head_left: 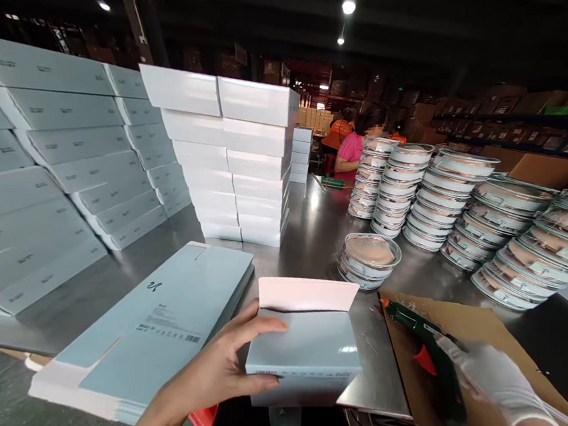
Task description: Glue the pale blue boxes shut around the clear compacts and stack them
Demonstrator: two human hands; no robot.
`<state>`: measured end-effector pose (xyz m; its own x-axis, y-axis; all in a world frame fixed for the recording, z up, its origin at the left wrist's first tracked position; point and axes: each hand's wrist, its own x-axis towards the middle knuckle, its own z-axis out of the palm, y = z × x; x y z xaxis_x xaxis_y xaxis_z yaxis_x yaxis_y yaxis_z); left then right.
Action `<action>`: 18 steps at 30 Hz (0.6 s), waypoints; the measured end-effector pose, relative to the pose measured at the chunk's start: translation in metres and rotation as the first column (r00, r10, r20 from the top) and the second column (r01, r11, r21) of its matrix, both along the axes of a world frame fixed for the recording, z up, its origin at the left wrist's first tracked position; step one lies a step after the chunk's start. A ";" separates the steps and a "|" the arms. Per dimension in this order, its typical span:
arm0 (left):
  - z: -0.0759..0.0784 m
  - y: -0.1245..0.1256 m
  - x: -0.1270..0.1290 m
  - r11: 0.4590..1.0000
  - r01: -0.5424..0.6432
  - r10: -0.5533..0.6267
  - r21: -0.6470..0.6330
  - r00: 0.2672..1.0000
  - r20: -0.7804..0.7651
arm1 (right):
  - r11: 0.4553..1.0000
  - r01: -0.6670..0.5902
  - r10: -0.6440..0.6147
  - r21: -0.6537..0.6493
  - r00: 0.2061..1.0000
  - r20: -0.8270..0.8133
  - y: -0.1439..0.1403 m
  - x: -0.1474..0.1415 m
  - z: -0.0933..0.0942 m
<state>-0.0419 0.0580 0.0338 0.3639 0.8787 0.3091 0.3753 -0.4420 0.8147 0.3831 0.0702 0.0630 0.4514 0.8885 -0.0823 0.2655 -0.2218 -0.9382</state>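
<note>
My left hand grips the left side of a small light blue box, thumb on the front face and fingers over the top. The box's pale pink-looking flap stands up at the far edge. My right hand, in a white glove and partly blurred, holds the back of a dark green glue gun with a red trigger and orange tip. The gun is over a cardboard sheet, its nozzle pointing away and left. Flat light blue cartons are stacked beside my left forearm.
Tall stacks of pale boxes line the left and back of the metal table. Several stacks of round, clear-lidded containers rise at the right. A short container stack stands beyond the box. A person in pink is farther back.
</note>
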 end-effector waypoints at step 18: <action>-0.020 -0.008 0.006 0.914 0.097 -0.136 0.393 0.988 0.072 | 0.222 -0.908 0.590 0.354 0.414 0.693 -0.003 -0.135 -0.007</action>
<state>-0.0357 0.0503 0.0137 0.4081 0.6359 0.6551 0.2301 -0.7660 0.6002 0.2482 0.0670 0.0556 -0.6247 0.5280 0.5753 0.2600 0.8354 -0.4843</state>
